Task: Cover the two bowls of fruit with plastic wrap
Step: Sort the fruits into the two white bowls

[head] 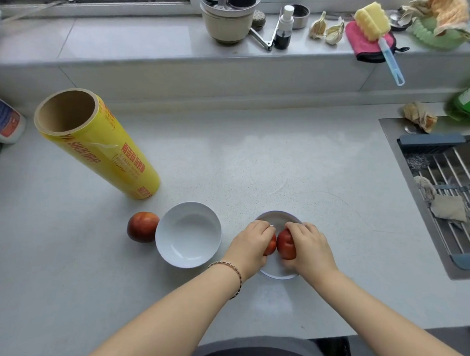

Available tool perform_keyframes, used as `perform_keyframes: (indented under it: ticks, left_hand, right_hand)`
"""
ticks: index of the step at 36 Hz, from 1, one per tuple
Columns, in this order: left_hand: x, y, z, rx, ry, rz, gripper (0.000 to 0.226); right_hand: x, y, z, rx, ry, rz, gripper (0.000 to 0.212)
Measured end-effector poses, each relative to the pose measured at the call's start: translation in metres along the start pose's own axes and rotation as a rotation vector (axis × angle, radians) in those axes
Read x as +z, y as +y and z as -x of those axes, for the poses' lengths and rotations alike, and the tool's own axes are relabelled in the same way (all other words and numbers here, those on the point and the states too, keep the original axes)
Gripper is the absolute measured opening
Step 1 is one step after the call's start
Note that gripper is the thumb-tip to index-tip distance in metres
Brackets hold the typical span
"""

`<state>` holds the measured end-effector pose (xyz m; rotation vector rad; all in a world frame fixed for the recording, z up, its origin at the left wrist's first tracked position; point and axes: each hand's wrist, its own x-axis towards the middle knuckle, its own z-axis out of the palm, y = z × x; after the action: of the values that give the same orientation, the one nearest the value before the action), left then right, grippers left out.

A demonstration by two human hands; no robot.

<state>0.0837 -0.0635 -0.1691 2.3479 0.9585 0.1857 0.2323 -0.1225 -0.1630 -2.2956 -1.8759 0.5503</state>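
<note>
Both my hands set red fruit into the right-hand white bowl (277, 272) on the grey countertop (256, 162).

From the head camera: my left hand (252, 242) is curled over one red fruit (270, 246) and my right hand (310, 248) clasps a second red fruit (286, 244), the two fruits nearly touching above that bowl, whose rim shows beyond and below my fingers. Just to the left sits an empty white bowl (188, 234), with a third red fruit (143, 227) on the counter touching or nearly touching its left side (I cannot tell which). The yellow plastic wrap roll (98, 142) stands on end farther back left, well apart from my hands, its open cardboard core facing up. A sink with a drying rack (449, 187) lies to the right; a cluttered windowsill (127, 38) runs along the back.
</note>
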Motion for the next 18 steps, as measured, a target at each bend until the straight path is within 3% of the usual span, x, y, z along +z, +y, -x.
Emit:
perform_keyframes:
  ticks: [4, 6, 12, 15, 18]
  left_hand:
    - [-0.013, 0.003, 0.000, -0.023, -0.127, -0.012, 0.045]
    - [-0.023, 0.002, 0.007, -0.026, -0.109, 0.018, 0.050]
    - [-0.051, -0.034, 0.066, 0.008, 0.234, 0.050, 0.033]
    - [-0.066, -0.060, 0.092, -0.126, 0.352, 0.058, 0.035]
    - [-0.082, -0.084, 0.109, -0.363, 0.417, 0.070, 0.043]
  right_hand:
    - [-0.003, -0.003, -0.002, 0.025, -0.155, 0.108, 0.058]
    - [-0.006, -0.002, -0.002, 0.039, -0.184, 0.123, 0.060]
    - [-0.023, 0.001, -0.002, 0.086, -0.232, 0.151, 0.064]
    - [-0.036, -0.016, -0.006, 0.116, -0.301, 0.275, 0.078]
    - [-0.048, -0.054, -0.014, 0.018, -0.224, 0.266, 0.070]
